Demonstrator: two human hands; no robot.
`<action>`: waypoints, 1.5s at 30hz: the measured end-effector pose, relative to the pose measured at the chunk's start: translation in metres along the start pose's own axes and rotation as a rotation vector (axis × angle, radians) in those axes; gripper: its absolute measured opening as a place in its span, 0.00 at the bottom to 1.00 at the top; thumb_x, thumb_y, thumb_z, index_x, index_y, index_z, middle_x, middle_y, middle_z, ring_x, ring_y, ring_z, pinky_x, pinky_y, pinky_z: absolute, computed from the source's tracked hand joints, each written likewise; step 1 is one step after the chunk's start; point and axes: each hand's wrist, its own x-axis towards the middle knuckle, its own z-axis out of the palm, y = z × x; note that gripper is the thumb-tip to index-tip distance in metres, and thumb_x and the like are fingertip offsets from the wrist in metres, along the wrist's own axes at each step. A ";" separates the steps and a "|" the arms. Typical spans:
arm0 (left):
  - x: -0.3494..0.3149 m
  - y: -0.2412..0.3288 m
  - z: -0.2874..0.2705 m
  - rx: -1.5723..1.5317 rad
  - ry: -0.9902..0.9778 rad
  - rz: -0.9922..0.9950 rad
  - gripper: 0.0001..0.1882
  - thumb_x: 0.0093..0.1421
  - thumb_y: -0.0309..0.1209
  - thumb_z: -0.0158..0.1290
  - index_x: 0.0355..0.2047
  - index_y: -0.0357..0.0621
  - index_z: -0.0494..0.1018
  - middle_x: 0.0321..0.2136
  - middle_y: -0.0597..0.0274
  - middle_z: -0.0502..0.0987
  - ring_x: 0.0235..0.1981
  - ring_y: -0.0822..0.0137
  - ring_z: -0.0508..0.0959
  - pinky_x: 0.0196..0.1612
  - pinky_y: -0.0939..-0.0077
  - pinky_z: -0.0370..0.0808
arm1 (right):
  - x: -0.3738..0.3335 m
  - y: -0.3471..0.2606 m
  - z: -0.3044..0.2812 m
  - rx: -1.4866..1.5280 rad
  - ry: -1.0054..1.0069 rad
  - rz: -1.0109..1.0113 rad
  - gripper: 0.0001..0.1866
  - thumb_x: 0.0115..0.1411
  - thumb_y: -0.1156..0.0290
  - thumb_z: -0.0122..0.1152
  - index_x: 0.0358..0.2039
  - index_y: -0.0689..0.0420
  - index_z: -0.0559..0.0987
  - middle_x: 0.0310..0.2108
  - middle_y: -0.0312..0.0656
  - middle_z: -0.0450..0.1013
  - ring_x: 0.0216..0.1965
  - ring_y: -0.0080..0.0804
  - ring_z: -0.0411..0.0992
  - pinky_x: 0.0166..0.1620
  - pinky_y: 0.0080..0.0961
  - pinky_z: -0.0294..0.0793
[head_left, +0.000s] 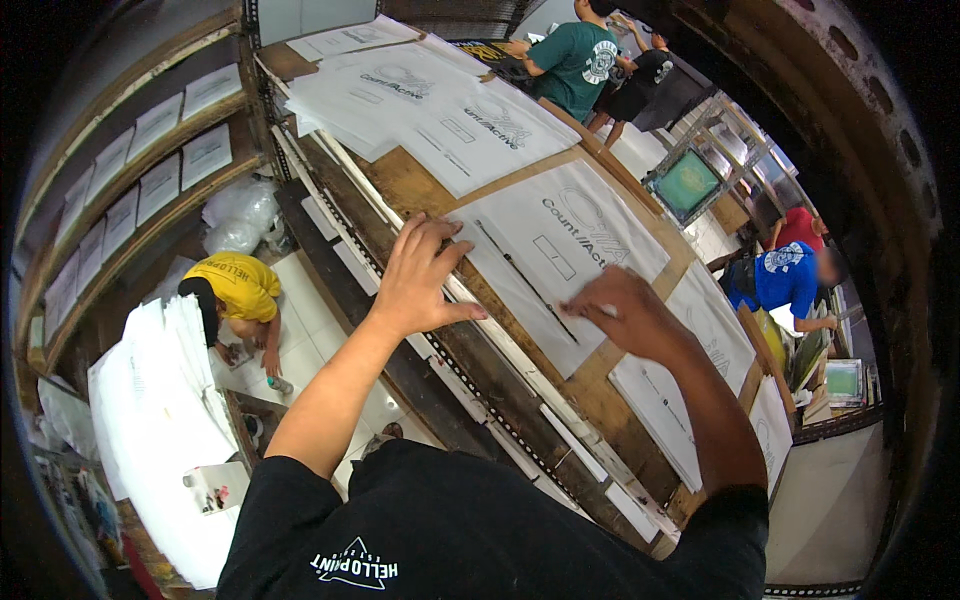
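A white printed sheet (510,215) with large dark lettering, a line logo and a thin dark strip design lies on the brown board of a sloping shelf. Beside its near left edge is my left hand (420,275), fingers spread and thumb stretched out over the shelf's pale front strip. It holds nothing. Above the lower part of the sheet hovers or rests my right hand (630,312), palm down with fingers loosely bent and somewhat apart. Nothing shows in it; whether its fingertips touch the paper is unclear.
More printed sheets (440,105) lie farther up the board, and a stack of sheets (655,415) lies to the right. A person in a yellow shirt (235,285) crouches at left by a tall paper pile (165,400). Other people stand beyond the shelf.
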 end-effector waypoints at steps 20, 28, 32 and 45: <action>-0.006 -0.004 -0.006 0.001 0.026 -0.038 0.50 0.43 0.74 0.59 0.47 0.37 0.79 0.50 0.45 0.74 0.59 0.43 0.71 0.71 0.41 0.58 | 0.143 -0.006 0.043 -0.287 0.088 -0.174 0.13 0.62 0.76 0.57 0.41 0.51 0.88 0.38 0.33 0.83 0.43 0.37 0.73 0.54 0.40 0.69; -0.006 -0.006 -0.002 -0.020 0.031 -0.035 0.51 0.40 0.74 0.61 0.51 0.42 0.77 0.53 0.48 0.73 0.59 0.42 0.70 0.69 0.39 0.60 | 0.076 -0.011 0.031 -0.225 0.040 -0.138 0.14 0.62 0.75 0.57 0.42 0.48 0.88 0.43 0.30 0.83 0.41 0.33 0.71 0.51 0.35 0.67; -0.006 -0.007 -0.002 -0.020 0.031 -0.027 0.52 0.40 0.75 0.59 0.52 0.43 0.76 0.54 0.48 0.73 0.58 0.41 0.70 0.67 0.39 0.61 | 0.040 -0.017 0.026 -0.274 -0.008 -0.099 0.15 0.62 0.75 0.57 0.44 0.46 0.88 0.44 0.28 0.83 0.42 0.32 0.70 0.51 0.33 0.65; -0.008 -0.004 -0.002 -0.034 0.051 -0.021 0.49 0.42 0.71 0.62 0.52 0.43 0.75 0.54 0.47 0.73 0.59 0.41 0.69 0.68 0.37 0.60 | -0.038 -0.029 0.011 -0.208 -0.107 0.012 0.15 0.61 0.75 0.60 0.45 0.47 0.87 0.43 0.32 0.83 0.41 0.35 0.69 0.51 0.36 0.68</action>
